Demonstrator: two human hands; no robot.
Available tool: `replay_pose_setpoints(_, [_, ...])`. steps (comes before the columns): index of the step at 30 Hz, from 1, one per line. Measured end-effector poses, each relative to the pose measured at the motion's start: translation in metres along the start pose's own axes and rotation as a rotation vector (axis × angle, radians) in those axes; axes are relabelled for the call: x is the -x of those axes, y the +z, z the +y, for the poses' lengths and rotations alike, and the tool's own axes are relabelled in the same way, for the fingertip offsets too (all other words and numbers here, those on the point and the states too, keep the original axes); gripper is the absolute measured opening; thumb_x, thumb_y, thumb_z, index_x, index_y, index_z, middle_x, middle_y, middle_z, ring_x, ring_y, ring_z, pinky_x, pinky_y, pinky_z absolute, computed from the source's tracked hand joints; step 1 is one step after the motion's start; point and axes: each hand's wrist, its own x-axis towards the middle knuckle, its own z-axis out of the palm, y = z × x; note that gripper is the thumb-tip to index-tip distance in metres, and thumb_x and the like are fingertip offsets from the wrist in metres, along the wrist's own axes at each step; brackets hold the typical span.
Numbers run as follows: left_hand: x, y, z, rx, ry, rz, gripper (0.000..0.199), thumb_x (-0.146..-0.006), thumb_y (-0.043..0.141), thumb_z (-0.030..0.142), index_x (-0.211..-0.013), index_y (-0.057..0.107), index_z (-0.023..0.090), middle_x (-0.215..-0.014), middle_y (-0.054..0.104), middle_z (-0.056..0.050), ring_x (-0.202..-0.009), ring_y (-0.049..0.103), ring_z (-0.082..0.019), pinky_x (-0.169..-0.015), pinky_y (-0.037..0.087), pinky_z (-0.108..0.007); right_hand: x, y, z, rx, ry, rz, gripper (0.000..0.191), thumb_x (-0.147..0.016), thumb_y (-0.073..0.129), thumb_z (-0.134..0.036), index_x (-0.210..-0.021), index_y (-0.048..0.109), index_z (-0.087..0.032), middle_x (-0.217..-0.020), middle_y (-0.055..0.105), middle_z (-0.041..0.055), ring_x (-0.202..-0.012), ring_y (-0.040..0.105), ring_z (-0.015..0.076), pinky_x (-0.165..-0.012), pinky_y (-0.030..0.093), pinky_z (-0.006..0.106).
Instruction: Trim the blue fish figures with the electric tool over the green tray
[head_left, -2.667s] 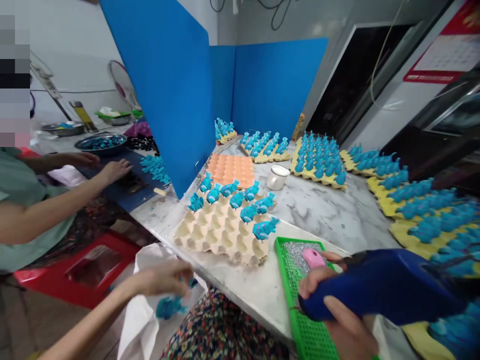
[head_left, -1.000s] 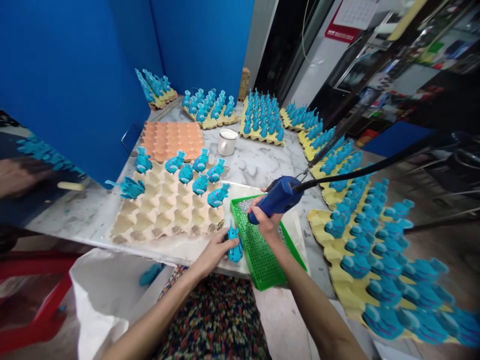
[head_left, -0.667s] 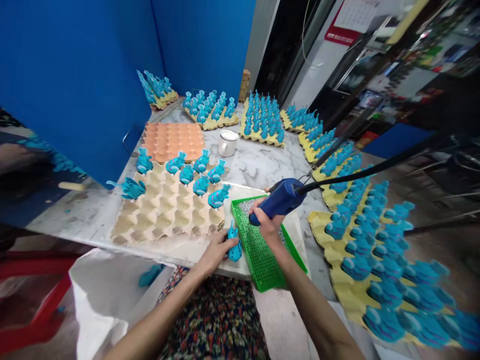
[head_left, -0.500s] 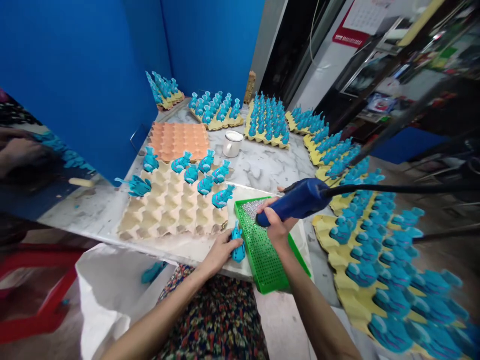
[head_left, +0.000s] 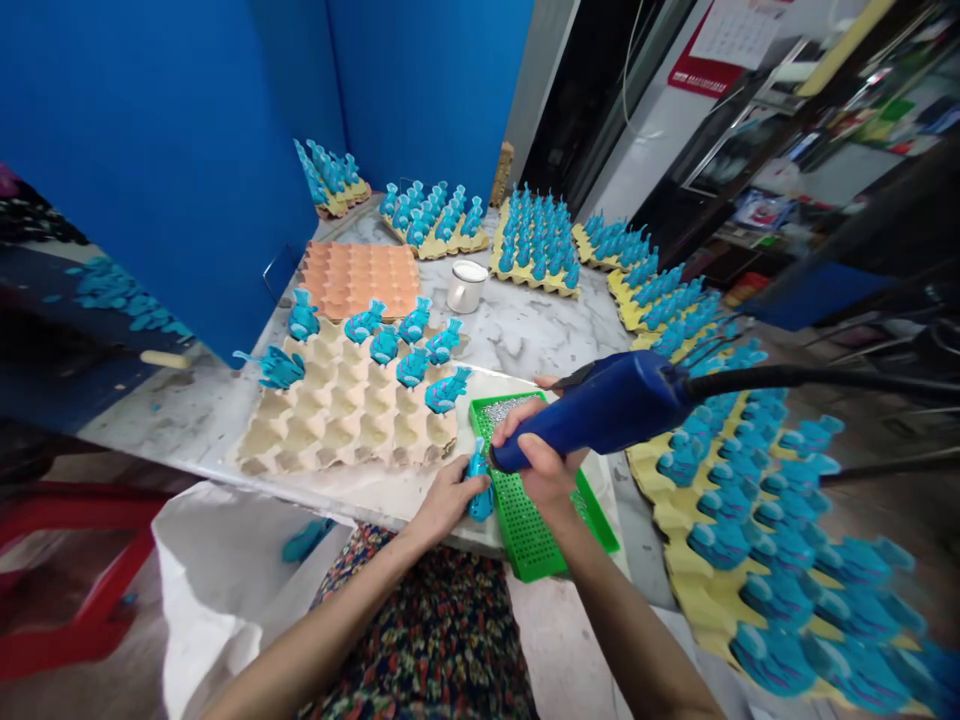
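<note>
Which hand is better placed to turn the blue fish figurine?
The left hand: it grips the blue fish figurine, while the right hand is wrapped around the blue corded gun.

teal fish figurine (head_left: 478, 490) w/ darker streaks, glossy, upright, tail end up, gripped in left hand (head_left: 450, 508), fingers wrapped round its side. blue corded gun (head_left: 600, 415) in right hand (head_left: 544, 465), fist round the barrel, tilted down to the left, black cable running off right, tip just beside the fish, not clearly touching.
</note>
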Motion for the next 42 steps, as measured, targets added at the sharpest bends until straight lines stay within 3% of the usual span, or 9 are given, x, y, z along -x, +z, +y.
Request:
replay_pose_setpoints(8, [-0.005,0.0,0.003,0.05,-0.07,0.001,0.02,-0.065,0.056,0.035,-0.071,0.055,0.016,-0.06,0.045,0.004,-0.058,0.038,-0.012,-0.056,0.032,-0.025,0.005,0.004,0.016,0.037,0.029,0.011,0.012,-0.07,0.06,-0.026,-0.079,0.053,-0.024,-0.063,0.055,-0.0043,-0.051,0.05,0.0143,-0.056,0.044,0.033])
replay_pose_setpoints(13, [-0.006,-0.003,0.006,0.066,-0.12,-0.037,0.021,-0.064,0.057,0.036,-0.07,0.055,0.016,-0.056,0.043,0.005,-0.054,0.038,-0.011,-0.051,0.029,-0.024,0.003,0.007,0.018,0.021,0.073,0.025,0.02,-0.065,0.061,-0.027,-0.082,0.051,-0.024,-0.06,0.055,-0.0051,-0.05,0.052,0.0151,-0.054,0.045,0.033])
replay_pose_setpoints(18, [-0.003,-0.012,0.013,0.132,-0.139,-0.102,0.02,-0.065,0.059,0.034,-0.07,0.058,0.015,-0.058,0.045,0.004,-0.055,0.039,-0.011,-0.051,0.029,-0.024,-0.002,0.0,0.021,0.017,0.121,-0.133,0.016,-0.068,0.062,-0.034,-0.078,0.055,-0.025,-0.061,0.056,-0.0031,-0.051,0.052,0.0159,-0.049,0.044,0.031])
replay_pose_setpoints(22, [0.001,-0.023,0.017,0.144,-0.188,-0.187,0.019,-0.065,0.063,0.033,-0.071,0.062,0.015,-0.06,0.051,0.003,-0.056,0.042,-0.011,-0.052,0.03,-0.024,-0.012,-0.005,0.005,-0.061,0.14,-0.22,0.02,-0.067,0.062,-0.037,-0.08,0.057,-0.023,-0.061,0.058,-0.0016,-0.049,0.054,0.0166,-0.046,0.044,0.031])
replay_pose_setpoints(26, [0.007,-0.025,0.019,0.174,-0.263,-0.2,0.025,-0.067,0.066,0.037,-0.08,0.065,0.016,-0.063,0.056,0.002,-0.057,0.046,-0.012,-0.052,0.033,-0.024,-0.02,-0.013,-0.002,-0.085,0.077,-0.088,0.021,-0.068,0.061,-0.034,-0.085,0.056,-0.022,-0.06,0.058,-0.0034,-0.046,0.053,0.0156,-0.046,0.044,0.031])
replay_pose_setpoints(31, [0.011,-0.016,0.023,0.394,-0.237,-0.179,0.037,-0.066,0.073,0.036,-0.094,0.062,0.016,-0.08,0.064,-0.002,-0.065,0.055,-0.012,-0.06,0.043,-0.024,-0.014,-0.026,0.02,0.135,0.12,0.104,0.025,-0.067,0.065,-0.024,-0.09,0.053,-0.024,-0.061,0.057,-0.006,-0.05,0.053,0.0149,-0.054,0.046,0.031])
replay_pose_setpoints(38, [0.004,-0.006,0.017,0.465,-0.291,-0.035,0.029,-0.061,0.074,0.029,-0.078,0.054,0.015,-0.068,0.06,0.001,-0.05,0.055,-0.011,-0.05,0.045,-0.024,-0.006,-0.032,0.037,0.073,0.073,0.153,0.032,-0.069,0.064,-0.026,-0.097,0.048,-0.026,-0.062,0.057,-0.007,-0.049,0.053,0.0151,-0.054,0.044,0.031])
replay_pose_setpoints(42, [0.002,-0.004,0.013,0.453,-0.272,-0.003,0.03,-0.06,0.075,0.031,-0.074,0.053,0.015,-0.061,0.055,0.003,-0.046,0.054,-0.01,-0.042,0.04,-0.021,-0.004,-0.033,0.038,0.086,0.054,0.138,0.033,-0.069,0.064,-0.026,-0.098,0.048,-0.027,-0.063,0.058,-0.007,-0.051,0.053,0.0169,-0.056,0.044,0.033])
